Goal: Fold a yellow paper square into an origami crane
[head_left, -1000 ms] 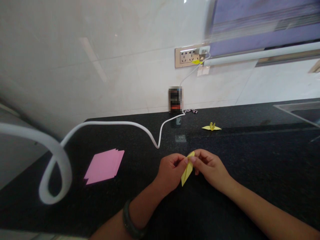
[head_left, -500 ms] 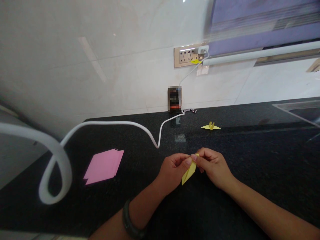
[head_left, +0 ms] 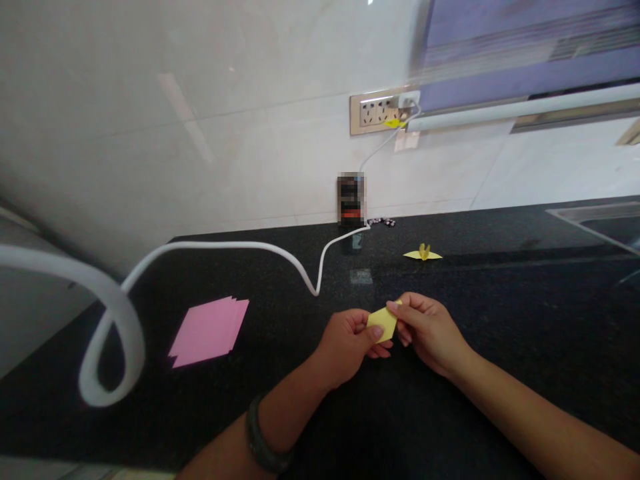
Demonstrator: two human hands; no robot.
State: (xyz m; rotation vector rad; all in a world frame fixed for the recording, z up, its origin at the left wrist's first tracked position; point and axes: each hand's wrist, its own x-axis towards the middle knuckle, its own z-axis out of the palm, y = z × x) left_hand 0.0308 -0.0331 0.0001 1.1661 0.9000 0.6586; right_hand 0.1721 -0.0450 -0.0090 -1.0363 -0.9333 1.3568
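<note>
Pinching the folded yellow paper (head_left: 385, 321), the left hand (head_left: 344, 345) and right hand (head_left: 431, 327) now show it broader than before.

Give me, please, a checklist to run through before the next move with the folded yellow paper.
1. Left grip on the yellow paper: ok, at its lower left.
2. Right grip on it: ok, pinching its upper-right corner.
3. Pink sheets apart from both grips: ok, off to the left.
4. Yellow paper bird untouched: ok, on the counter beyond.
5. White tube off the paper: ok.
6. Paper's underside neat: cannot tell, hidden.
</note>
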